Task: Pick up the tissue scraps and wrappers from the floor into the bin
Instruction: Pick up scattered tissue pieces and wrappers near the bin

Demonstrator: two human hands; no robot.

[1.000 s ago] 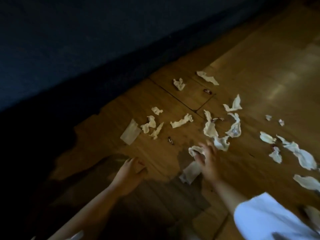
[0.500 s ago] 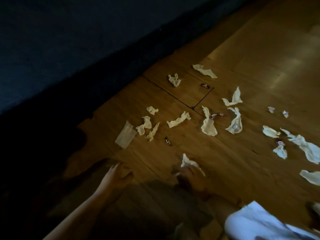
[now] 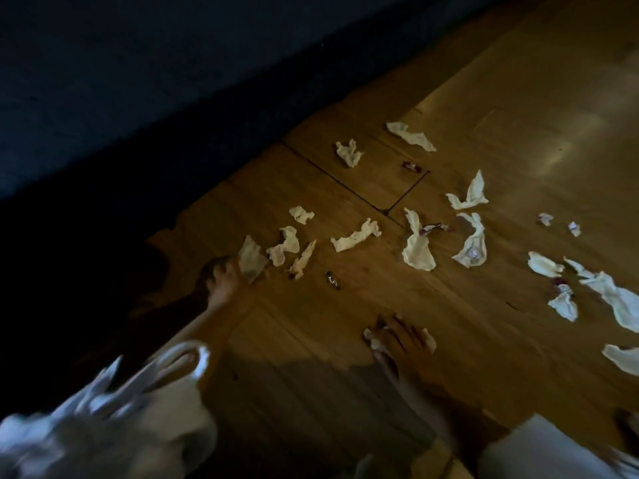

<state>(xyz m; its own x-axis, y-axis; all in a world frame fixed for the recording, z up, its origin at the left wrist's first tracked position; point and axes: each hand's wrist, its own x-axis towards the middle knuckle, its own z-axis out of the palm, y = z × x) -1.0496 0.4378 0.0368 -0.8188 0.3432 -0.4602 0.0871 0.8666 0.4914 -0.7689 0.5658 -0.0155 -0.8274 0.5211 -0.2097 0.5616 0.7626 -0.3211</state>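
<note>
Several white tissue scraps lie scattered over the wooden floor (image 3: 345,305), among them a long scrap (image 3: 356,236) and a folded scrap (image 3: 416,252). Small dark red wrappers lie among them, one near the middle (image 3: 332,280) and one farther back (image 3: 410,166). My left hand (image 3: 223,280) reaches forward and pinches a flat tissue sheet (image 3: 251,257) at its lower edge. My right hand (image 3: 401,340) holds crumpled tissue scraps (image 3: 375,338) low over the floor. A white plastic bag (image 3: 138,409) hangs blurred at the lower left.
A dark blue wall or furniture face (image 3: 173,81) runs diagonally along the floor's left side, with deep shadow below it. More tissue scraps (image 3: 619,300) spread toward the right edge. My white sleeve (image 3: 539,454) shows at the lower right.
My left hand has moved forward from the bare floor to the flat tissue sheet and taken hold of it. My right hand still holds its gathered scraps. The white bag has come into view.
</note>
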